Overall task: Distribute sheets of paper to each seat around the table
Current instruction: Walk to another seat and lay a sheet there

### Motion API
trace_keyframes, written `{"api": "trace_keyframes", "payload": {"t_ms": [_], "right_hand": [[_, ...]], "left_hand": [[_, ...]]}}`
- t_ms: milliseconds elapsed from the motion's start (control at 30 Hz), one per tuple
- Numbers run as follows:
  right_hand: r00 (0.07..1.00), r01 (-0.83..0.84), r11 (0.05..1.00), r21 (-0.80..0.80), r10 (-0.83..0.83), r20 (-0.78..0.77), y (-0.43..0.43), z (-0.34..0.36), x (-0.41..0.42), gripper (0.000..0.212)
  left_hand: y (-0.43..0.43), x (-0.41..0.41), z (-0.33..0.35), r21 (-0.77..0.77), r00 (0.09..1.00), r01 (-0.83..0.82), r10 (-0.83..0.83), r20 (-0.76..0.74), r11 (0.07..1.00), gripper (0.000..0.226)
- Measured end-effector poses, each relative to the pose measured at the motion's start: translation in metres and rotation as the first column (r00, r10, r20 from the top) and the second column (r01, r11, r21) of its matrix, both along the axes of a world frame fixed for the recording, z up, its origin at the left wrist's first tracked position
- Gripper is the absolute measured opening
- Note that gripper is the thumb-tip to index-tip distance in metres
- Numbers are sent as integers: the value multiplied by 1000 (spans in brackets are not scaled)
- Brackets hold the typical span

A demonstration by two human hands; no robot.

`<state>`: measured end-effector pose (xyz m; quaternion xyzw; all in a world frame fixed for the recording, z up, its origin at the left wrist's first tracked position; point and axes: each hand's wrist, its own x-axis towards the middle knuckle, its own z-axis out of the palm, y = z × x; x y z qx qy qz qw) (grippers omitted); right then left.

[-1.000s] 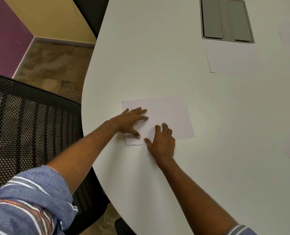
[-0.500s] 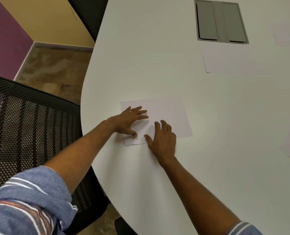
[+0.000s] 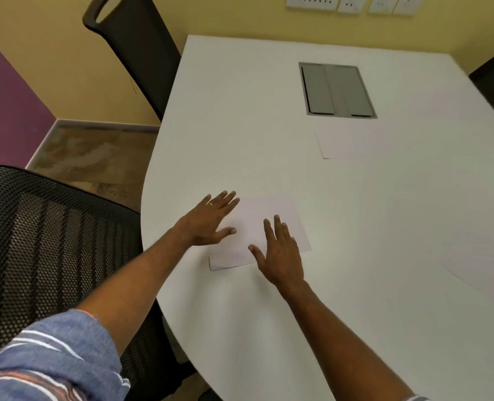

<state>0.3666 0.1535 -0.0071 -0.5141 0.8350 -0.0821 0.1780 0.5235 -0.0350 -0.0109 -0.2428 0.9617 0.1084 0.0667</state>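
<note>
Sheet (image 3: 259, 219) lies flat on table (image 3: 240, 125) near its 8 o'clock edge, mesh chair (image 3: 52, 241) at sheet's 9 o'clock; left hand (image 3: 208, 221) over its 10 o'clock corner, right hand (image 3: 280, 253) at 5 o'clock; both flat-fingered, gripping nothing; lift palms straight up, else sheet probably skews.

Left hand (image 3: 211, 219) and right hand (image 3: 282, 256) hide parts of the near sheet (image 3: 251, 231); the right-edge sheet (image 3: 483, 267) is cropped.

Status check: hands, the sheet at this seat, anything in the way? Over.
Left hand, right hand open, flat on sheet. Sheet lying flat by table edge, at mesh chair. Nothing in the way.
</note>
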Motion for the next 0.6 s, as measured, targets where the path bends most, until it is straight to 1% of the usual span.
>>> {"api": "trace_keyframes", "payload": {"t_ms": [67, 200, 333, 400, 533, 600], "right_hand": [[1000, -18, 999, -26, 18, -13, 5, 11, 1, 79], [994, -67, 997, -36, 64, -93, 18, 34, 5, 74], [982, -106, 993, -55, 96, -161, 37, 60, 13, 73], [976, -118, 990, -79, 101, -194, 43, 75, 19, 74], [970, -116, 988, -99, 91, -227, 51, 108, 36, 76], [973, -97, 990, -105, 72, -219, 50, 126, 49, 78]], "left_hand": [[3, 5, 9, -31, 1000, -1, 2, 12, 1000, 82], [18, 18, 31, -39, 998, -53, 54, 21, 998, 82], [47, 32, 62, -79, 996, -84, 86, 25, 993, 76], [59, 40, 81, -118, 994, -101, 104, 19, 988, 75], [81, 54, 123, -130, 989, -147, 147, -11, 981, 73], [86, 64, 145, -139, 988, -153, 153, -15, 978, 72]]}}
